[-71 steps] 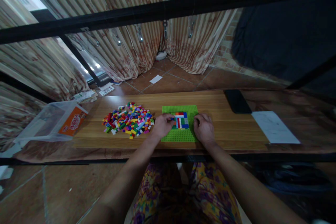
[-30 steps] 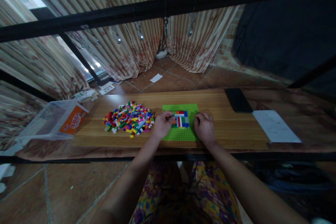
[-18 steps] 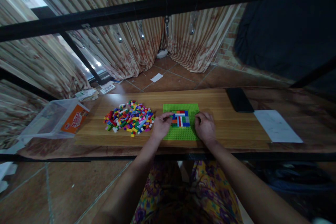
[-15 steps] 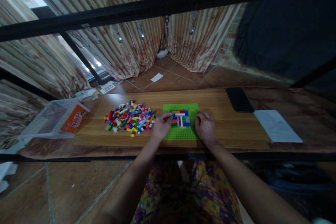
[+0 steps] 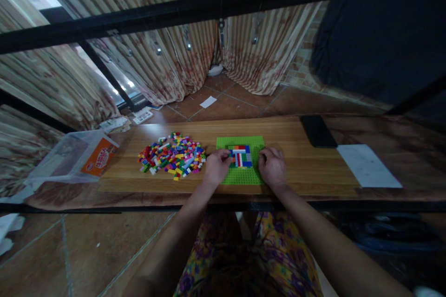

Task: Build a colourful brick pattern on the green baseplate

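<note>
A light green studded baseplate (image 5: 244,178) lies on the wooden board in front of me. Near its middle is a flat build of toy bricks (image 5: 243,158) in red, white, blue, green and grey. My left hand (image 5: 217,166) is closed in a pinch at the left edge of this build, its fingers covering part of it. Whatever is between those fingertips is hidden. Over the baseplate's right edge rests my right hand (image 5: 272,165), fingers curled and thumb pressed in, a short way from the build. I cannot make out what it holds, if anything.
A heap of loose toy bricks (image 5: 174,155) spreads left of the baseplate. A clear plastic box (image 5: 66,158) with an orange label stands at the far left. To the right lie a black phone (image 5: 318,132) and a white paper sheet (image 5: 368,166).
My left hand has shifted slightly right, its fingertips now covering more of the build's left edge. My right hand has stayed in place.
</note>
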`<state>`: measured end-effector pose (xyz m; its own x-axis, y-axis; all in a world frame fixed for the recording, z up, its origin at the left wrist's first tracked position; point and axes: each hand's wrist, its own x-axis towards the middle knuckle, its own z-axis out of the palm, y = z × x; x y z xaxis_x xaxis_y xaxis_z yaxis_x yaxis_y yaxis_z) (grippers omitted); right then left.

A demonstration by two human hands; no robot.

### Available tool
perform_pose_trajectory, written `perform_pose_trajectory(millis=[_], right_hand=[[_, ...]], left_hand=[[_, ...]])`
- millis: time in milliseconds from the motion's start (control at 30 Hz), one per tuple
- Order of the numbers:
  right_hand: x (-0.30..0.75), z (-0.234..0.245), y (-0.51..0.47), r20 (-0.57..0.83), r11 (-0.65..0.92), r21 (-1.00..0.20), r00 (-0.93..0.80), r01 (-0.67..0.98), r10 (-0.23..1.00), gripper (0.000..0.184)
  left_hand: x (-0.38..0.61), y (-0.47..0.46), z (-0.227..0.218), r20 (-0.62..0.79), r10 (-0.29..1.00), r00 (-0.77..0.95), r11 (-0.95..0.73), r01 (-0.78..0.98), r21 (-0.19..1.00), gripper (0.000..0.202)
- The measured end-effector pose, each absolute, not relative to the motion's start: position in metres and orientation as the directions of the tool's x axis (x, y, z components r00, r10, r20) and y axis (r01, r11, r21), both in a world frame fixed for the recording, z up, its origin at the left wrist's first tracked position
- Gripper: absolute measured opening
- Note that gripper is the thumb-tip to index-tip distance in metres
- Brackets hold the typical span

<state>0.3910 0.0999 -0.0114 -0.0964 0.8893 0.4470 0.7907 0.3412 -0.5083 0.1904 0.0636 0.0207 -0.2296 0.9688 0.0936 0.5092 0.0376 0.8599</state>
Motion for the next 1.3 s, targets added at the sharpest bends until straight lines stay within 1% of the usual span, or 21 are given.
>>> perform_pose_trajectory(millis=[167,333,733,967,1167,1300], right_hand=[[0.3908,-0.0096,0.0991,0.441,0.335,-0.505,-0.096,0.796,0.893,0.019],[0.3913,-0.0108,0.0997,0.438,0.334,-0.508,-0.096,0.794,0.894,0.02],[0.3907,-0.0091,0.0991,0.445,0.344,-0.524,-0.094,0.779,0.891,0.019],[0.3903,-0.0092,0.0994,0.439,0.335,-0.528,-0.087,0.78,0.894,0.019],[0.3897,-0.009,0.0994,0.441,0.336,-0.532,-0.085,0.777,0.893,0.018],[0.3898,-0.0101,0.0993,0.455,0.348,-0.531,-0.086,0.772,0.886,0.02]], left_hand=[[0.1935,0.0688,0.0197,0.099,0.974,-0.202,0.04,0.588,0.808,0.018],[0.1935,0.0693,0.0209,0.093,0.975,-0.2,0.046,0.594,0.803,0.019],[0.1938,0.0634,0.023,0.122,0.983,-0.139,-0.016,0.592,0.806,0.018],[0.1907,0.0599,0.0283,0.133,0.985,-0.108,-0.031,0.651,0.758,0.022],[0.1924,0.0645,0.0259,0.118,0.985,-0.125,-0.018,0.609,0.793,0.022],[0.1946,0.0671,0.0268,0.084,0.984,-0.159,0.03,0.603,0.797,0.021]])
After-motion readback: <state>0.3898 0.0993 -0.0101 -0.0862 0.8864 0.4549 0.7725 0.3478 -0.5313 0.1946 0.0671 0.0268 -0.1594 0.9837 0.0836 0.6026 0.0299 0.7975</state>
